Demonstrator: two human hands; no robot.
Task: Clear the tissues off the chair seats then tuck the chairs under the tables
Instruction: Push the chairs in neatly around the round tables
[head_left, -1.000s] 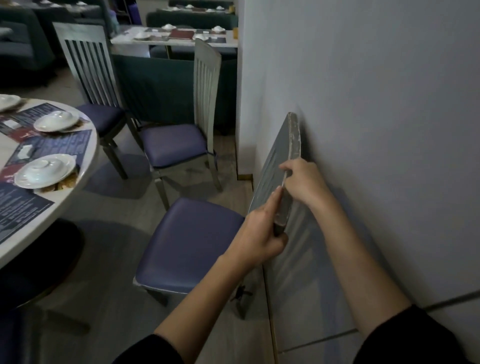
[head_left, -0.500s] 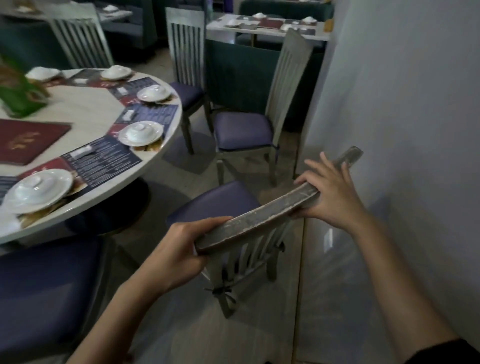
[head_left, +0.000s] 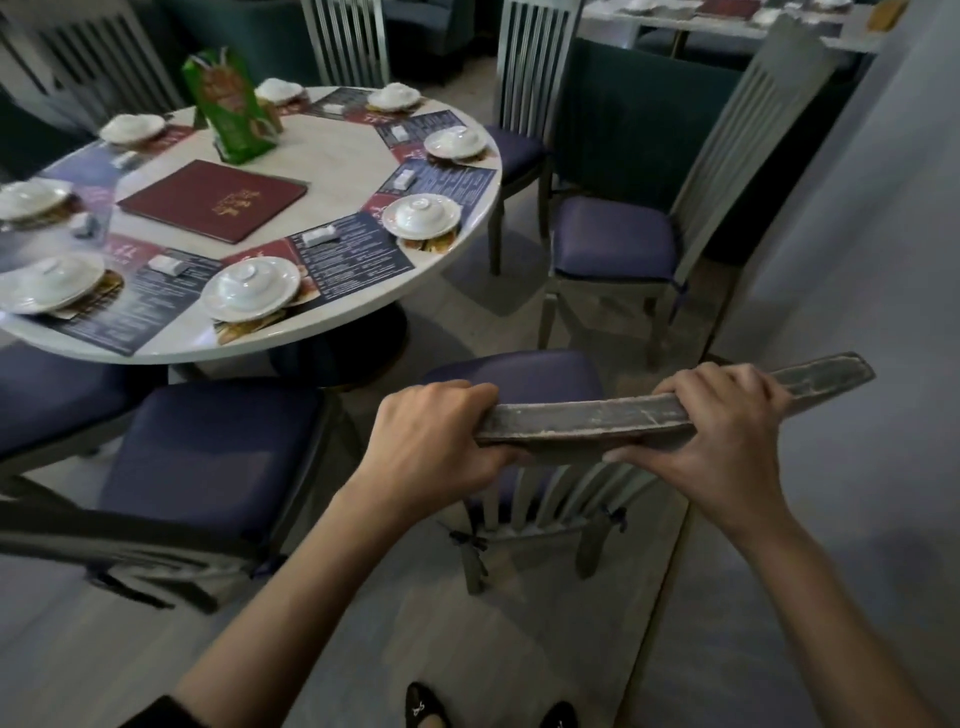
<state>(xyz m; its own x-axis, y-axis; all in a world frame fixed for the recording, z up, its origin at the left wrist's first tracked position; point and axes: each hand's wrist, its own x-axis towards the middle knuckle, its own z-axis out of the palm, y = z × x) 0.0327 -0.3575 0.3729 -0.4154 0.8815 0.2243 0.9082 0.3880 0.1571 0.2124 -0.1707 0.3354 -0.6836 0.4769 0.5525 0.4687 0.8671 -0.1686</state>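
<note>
both hands grip the chair's top rail (head_left: 613, 421), left hand (head_left: 436, 441) and right hand (head_left: 722, 431) fingers curled around it; the chair stands near the round counter (head_left: 332, 171).

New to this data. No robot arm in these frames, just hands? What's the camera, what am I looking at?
No machine here: a person works with bare hands, and every frame comes from one wide-angle camera worn on the head, looking forward and down. The left hand and right hand each have fingers curled over the top rail of a chair with a purple seat. No tissue shows on the visible part of that seat. To the left stands a round table laid with placemats, covered white bowls, a red menu and a green card stand.
</note>
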